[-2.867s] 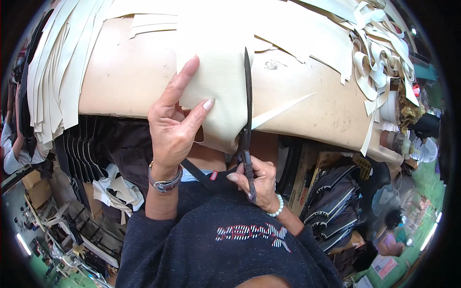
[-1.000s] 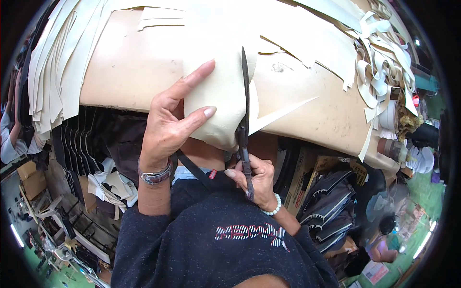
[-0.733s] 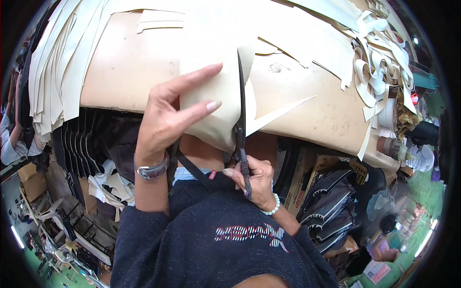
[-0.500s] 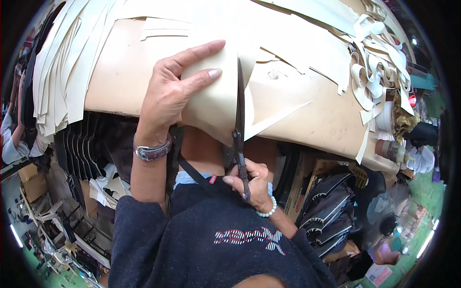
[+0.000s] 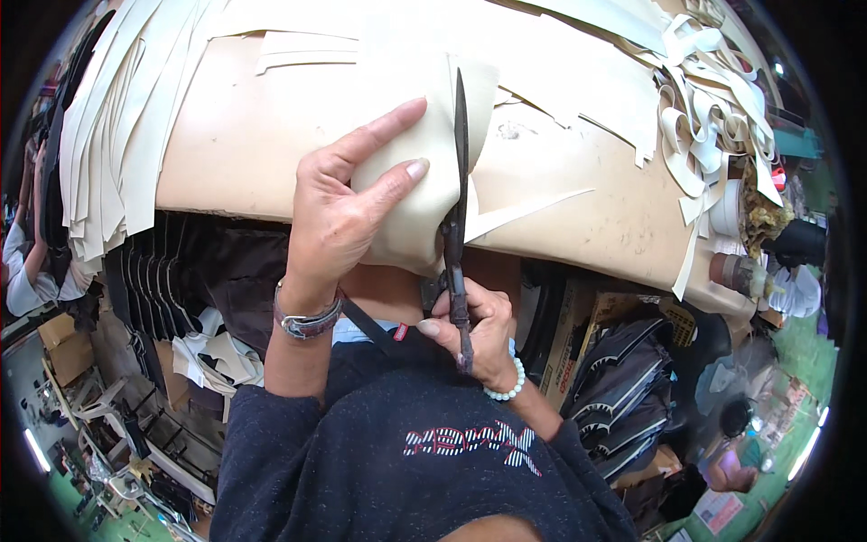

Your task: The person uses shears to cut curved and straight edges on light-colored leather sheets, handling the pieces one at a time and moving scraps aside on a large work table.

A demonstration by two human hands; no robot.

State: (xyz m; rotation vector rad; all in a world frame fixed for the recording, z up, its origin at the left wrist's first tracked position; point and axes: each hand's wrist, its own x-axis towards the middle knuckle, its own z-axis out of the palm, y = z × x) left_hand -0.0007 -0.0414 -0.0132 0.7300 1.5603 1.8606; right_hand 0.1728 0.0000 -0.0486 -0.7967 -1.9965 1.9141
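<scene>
My left hand [image 5: 339,208] holds a cream sheet [image 5: 411,221] over the near edge of the table [image 5: 235,154], thumb and forefinger spread on top, other fingers hidden. My right hand [image 5: 486,334] grips dark scissors [image 5: 453,248], pointing away along the sheet's right side. Curled strips [image 5: 688,179] lie far right.

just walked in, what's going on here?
A person's right hand holds dark scissors, the blade lying along a cream sheet near its right side. The left hand holds the sheet's left side, thumb and index finger on top. The sheet's near end extends past the table edge. More cream strips lie left and right.
</scene>
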